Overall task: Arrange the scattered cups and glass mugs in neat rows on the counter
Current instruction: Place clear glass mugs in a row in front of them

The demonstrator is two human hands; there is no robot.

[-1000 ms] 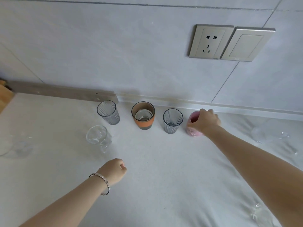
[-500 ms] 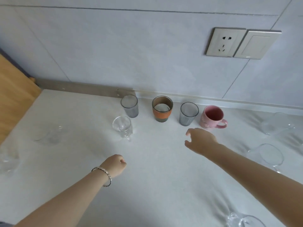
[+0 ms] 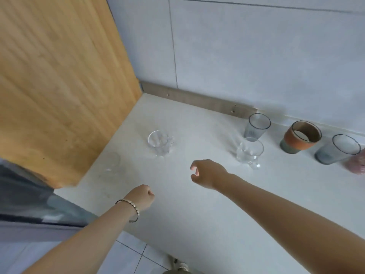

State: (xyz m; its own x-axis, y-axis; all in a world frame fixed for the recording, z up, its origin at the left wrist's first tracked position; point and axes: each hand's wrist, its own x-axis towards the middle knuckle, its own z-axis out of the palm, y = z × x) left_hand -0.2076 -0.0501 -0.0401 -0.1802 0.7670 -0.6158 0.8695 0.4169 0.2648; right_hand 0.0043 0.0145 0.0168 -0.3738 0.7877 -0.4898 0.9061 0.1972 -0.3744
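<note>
Right hand (image 3: pixel 207 174) swung leftward, loosely open, empty, nearest glass mug (image 3: pixel 249 152) just right, left hand (image 3: pixel 142 196) fisted

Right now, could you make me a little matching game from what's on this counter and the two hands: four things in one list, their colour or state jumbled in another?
Things:
1. left hand
2. right hand
3. cup between the two grey tumblers
4. glass mug nearest the wooden panel

States:
a. orange above, grey below
b. clenched in a fist, bracelet at the wrist
c. clear, standing apart from the row
d. fingers loosely curved, holding nothing

Pairs: 1-b, 2-d, 3-a, 4-c.
</note>
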